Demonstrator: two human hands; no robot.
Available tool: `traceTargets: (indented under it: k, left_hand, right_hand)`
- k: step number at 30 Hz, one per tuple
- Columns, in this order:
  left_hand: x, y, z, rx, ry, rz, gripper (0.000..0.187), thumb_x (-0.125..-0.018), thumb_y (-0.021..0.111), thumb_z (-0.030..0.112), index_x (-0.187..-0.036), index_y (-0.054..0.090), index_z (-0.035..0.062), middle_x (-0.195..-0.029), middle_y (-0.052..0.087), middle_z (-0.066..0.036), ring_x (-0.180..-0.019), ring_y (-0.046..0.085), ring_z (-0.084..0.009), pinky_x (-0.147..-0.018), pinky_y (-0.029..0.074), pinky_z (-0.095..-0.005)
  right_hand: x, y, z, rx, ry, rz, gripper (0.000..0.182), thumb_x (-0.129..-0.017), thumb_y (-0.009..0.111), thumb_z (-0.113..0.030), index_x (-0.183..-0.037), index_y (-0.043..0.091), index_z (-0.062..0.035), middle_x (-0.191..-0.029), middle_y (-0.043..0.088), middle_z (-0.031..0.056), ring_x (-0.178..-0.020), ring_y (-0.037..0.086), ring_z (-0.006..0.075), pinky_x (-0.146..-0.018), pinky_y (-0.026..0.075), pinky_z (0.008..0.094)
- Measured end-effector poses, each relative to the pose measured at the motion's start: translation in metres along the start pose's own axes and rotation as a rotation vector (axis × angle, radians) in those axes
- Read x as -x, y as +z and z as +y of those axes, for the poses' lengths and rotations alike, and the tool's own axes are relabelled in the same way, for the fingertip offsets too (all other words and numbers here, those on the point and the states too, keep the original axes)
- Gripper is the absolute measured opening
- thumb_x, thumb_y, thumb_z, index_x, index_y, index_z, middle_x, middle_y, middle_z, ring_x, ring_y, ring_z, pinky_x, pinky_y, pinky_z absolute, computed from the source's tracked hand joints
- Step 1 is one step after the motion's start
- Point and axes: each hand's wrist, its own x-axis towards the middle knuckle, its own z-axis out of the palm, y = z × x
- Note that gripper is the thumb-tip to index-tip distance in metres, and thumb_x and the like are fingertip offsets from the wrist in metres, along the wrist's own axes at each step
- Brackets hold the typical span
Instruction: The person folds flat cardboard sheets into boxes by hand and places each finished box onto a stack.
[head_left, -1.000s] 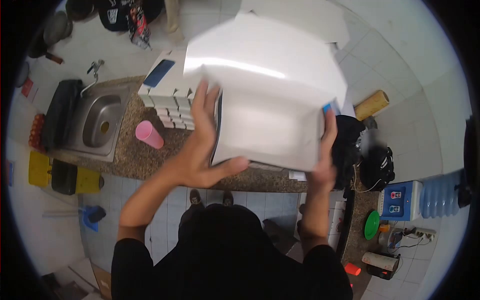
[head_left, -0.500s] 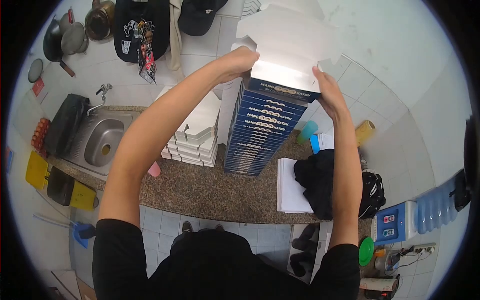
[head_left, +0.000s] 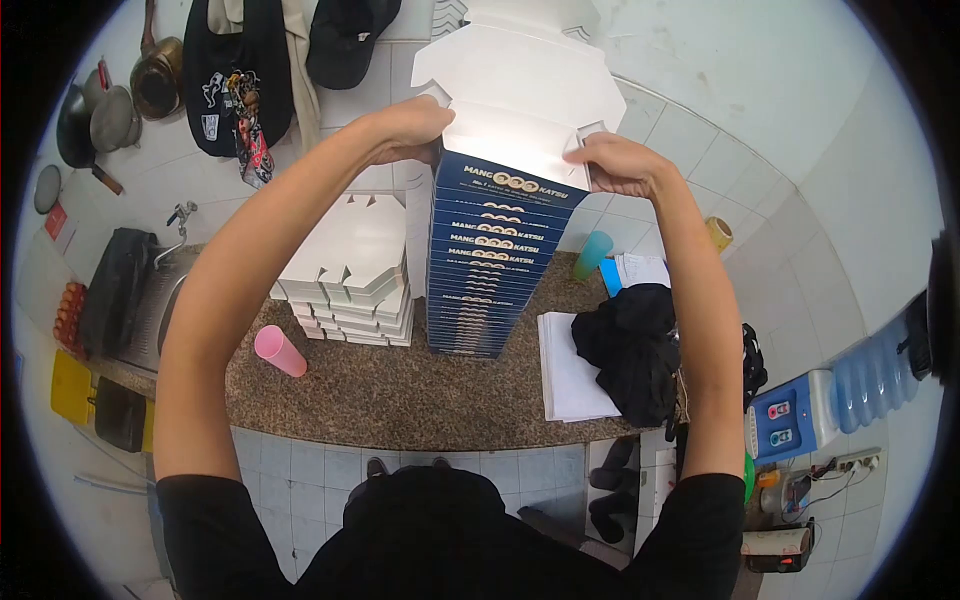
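Note:
A white-lined takeaway box (head_left: 515, 181) with a dark blue front and printed lettering sits atop a tall stack of blue boxes (head_left: 480, 285). Its wide white lid stands open at the back. My left hand (head_left: 415, 128) grips the left front corner, thumb on the inside and fingers partly hidden behind the wall. At the right front corner, my right hand (head_left: 620, 165) pinches the side wall, thumb over the edge. Left of the tall stack stands a lower pile of white cardboard blanks (head_left: 350, 240).
On the granite counter (head_left: 400, 400) are a pink cup (head_left: 280, 351), a teal cup (head_left: 593, 255), white papers (head_left: 565, 380) and a black cloth (head_left: 630, 350). A sink (head_left: 150, 320) lies left, a water dispenser (head_left: 790, 425) right. Bags and a cap hang behind.
The open box has come down closer onto the stack, its blue front now showing more fully. Both hands remain on its corners. The view has shifted, bringing the pink cup out from behind my left arm.

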Motion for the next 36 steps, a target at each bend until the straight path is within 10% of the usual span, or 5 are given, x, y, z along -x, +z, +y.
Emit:
traceTargets:
  k: [10, 17, 25, 29, 36]
  left_hand:
    - [0.025, -0.003, 0.016, 0.087, -0.055, -0.071, 0.046, -0.103, 0.044, 0.008, -0.140, 0.037, -0.0175, -0.143, 0.049, -0.026, -0.126, 0.058, -0.0321, -0.106, 0.053, -0.0426]
    - [-0.007, -0.017, -0.018, 0.331, -0.030, -0.096, 0.041, -0.099, 0.053, 0.004, -0.133, 0.045, -0.0179, -0.135, 0.056, -0.024, -0.116, 0.065, -0.0280, -0.098, 0.058, -0.0399]
    - [-0.013, 0.001, 0.017, -0.432, -0.137, -0.048, 0.045, -0.099, 0.047, 0.007, -0.131, 0.046, -0.0239, -0.140, 0.051, -0.035, -0.117, 0.065, -0.0381, -0.103, 0.056, -0.0471]
    - [-0.075, -0.035, -0.023, -0.668, -0.015, -0.360, 0.048, -0.098, 0.048, 0.007, -0.133, 0.043, -0.0248, -0.137, 0.053, -0.036, -0.111, 0.068, -0.0395, -0.098, 0.058, -0.0457]
    - [-0.029, 0.009, 0.007, -1.095, -0.208, 0.034, 0.028, -0.092, 0.051, 0.006, -0.103, 0.069, -0.0119, -0.095, 0.075, -0.024, -0.076, 0.076, -0.0308, -0.068, 0.064, -0.0366]
  right_hand:
    - [-0.040, 0.013, 0.011, 0.361, 0.051, 0.474, 0.043, -0.086, 0.058, -0.017, -0.113, 0.062, 0.0165, -0.093, 0.071, 0.0192, -0.073, 0.070, 0.0245, -0.061, 0.057, 0.0356]
    - [-0.062, -0.004, 0.036, 0.719, -0.031, 0.574, 0.052, -0.085, 0.057, -0.023, -0.113, 0.060, 0.0206, -0.113, 0.065, 0.0391, -0.104, 0.068, 0.0463, -0.091, 0.055, 0.0449]
    - [-0.040, 0.027, -0.002, 0.617, 0.187, 0.499, 0.045, -0.087, 0.051, -0.022, -0.107, 0.066, 0.0153, -0.110, 0.068, 0.0349, -0.105, 0.069, 0.0439, -0.090, 0.055, 0.0471]
    - [-0.061, 0.012, 0.017, 1.266, 0.077, 0.343, 0.043, -0.091, 0.046, -0.022, -0.098, 0.070, 0.0130, -0.101, 0.070, 0.0324, -0.096, 0.072, 0.0393, -0.084, 0.057, 0.0490]
    - [-0.049, 0.046, -0.012, 1.222, 0.282, 0.278, 0.036, -0.087, 0.048, -0.014, -0.092, 0.072, 0.0124, -0.090, 0.072, 0.0294, -0.083, 0.075, 0.0358, -0.079, 0.059, 0.0472]
